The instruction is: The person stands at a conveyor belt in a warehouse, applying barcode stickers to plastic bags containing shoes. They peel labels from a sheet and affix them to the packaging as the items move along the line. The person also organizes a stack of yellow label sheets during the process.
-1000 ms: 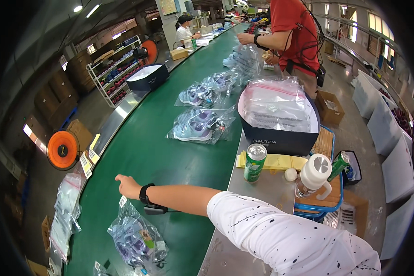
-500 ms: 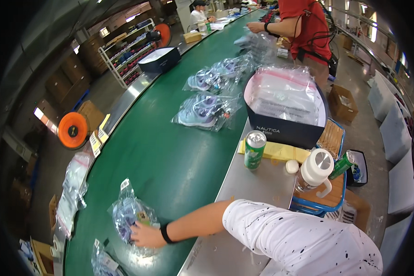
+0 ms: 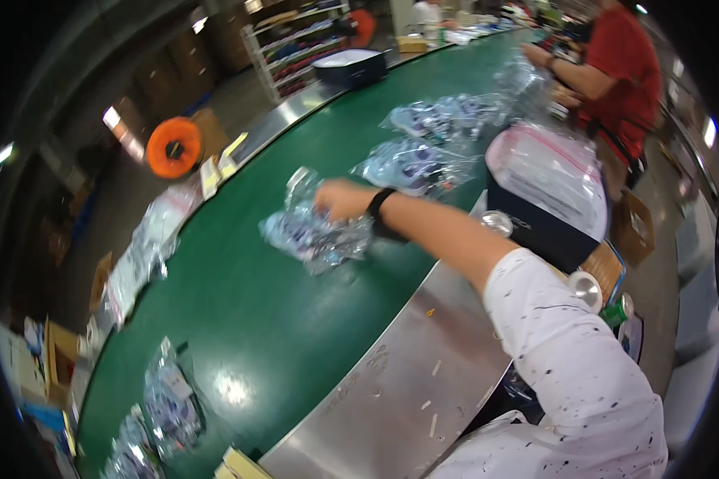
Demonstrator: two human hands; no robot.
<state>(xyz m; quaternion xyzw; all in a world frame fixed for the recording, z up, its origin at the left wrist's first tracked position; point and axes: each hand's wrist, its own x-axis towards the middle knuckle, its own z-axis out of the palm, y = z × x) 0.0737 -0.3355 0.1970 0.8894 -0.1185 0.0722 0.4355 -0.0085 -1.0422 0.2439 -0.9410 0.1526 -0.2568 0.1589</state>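
Observation:
My right hand (image 3: 343, 199) reaches across from the lower right, a black band round its wrist. Its fingers are closed on a clear plastic bag of pale blue and purple shoes (image 3: 299, 233) above the green belt (image 3: 295, 335). Motion blurs the bag, and I cannot tell whether it touches the belt. Beyond the hand lie more bagged shoes (image 3: 411, 165) and another bagged pair (image 3: 446, 114). Two bags of shoes (image 3: 170, 403) (image 3: 130, 449) rest at the near left. My left hand is out of view.
A dark box (image 3: 539, 226) piled with clear bags stands on the belt's right side, cans and a white-lidded bottle (image 3: 585, 290) near it. A person in red (image 3: 625, 72) works at the far right. Flat plastic bags (image 3: 148, 251) line the left edge, near an orange fan (image 3: 172, 148).
My right hand has carried the bagged shoes up the belt, toward the other bagged pairs. The view has shifted, bringing more of the near left belt into sight.

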